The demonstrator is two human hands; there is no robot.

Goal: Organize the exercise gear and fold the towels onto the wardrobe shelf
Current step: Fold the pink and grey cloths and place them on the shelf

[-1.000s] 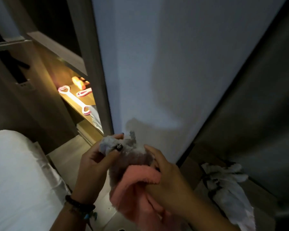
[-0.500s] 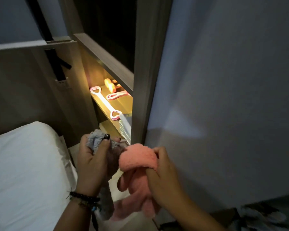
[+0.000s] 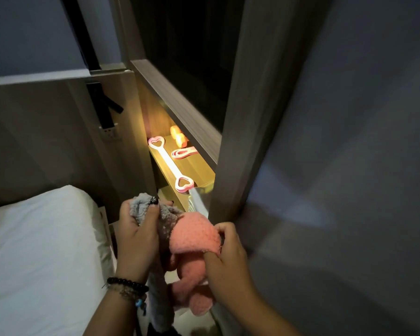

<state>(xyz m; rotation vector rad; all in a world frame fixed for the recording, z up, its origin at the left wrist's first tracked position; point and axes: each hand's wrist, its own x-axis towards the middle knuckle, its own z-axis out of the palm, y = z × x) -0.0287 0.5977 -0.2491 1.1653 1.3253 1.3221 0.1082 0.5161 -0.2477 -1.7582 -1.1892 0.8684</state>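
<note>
I have both towels bunched in front of me, just short of the lit wardrobe shelf (image 3: pixel 199 169). My left hand (image 3: pixel 137 235) grips the grey towel (image 3: pixel 166 220), thumb curled over its top corner, and the rest of it hangs down past my wrist. My right hand (image 3: pixel 228 253) pinches the edge of the pink towel (image 3: pixel 193 237) between thumb and fingertips; its bulk sags in loose lumps below.

The step, as I judge it, is folding, and right now neither towel is anywhere near flat. To do it well I should deal with one at a time: let the grey one rest on the bed (image 3: pixel 39 251) beside me (it is the nearest flat surface I can see), then take the pink one by two corners and let it drop open so I can find its edges. Fleece like this will probably cling and bunch, so I would smooth each fold before making the next one.

The shelf already holds the exercise gear: the heart-handled resistance band (image 3: pixel 170 163) lies lengthwise along the front, a pink looped band (image 3: pixel 183 152) sits behind it, and an orange thing (image 3: pixel 177 138), too overexposed to name, is at the back. At the near end there seems to be a pale stack (image 3: pixel 199 202), though I cannot tell what it is. The free space looks narrow, so I would fold small and slide the towels in without knocking the bands.
</note>
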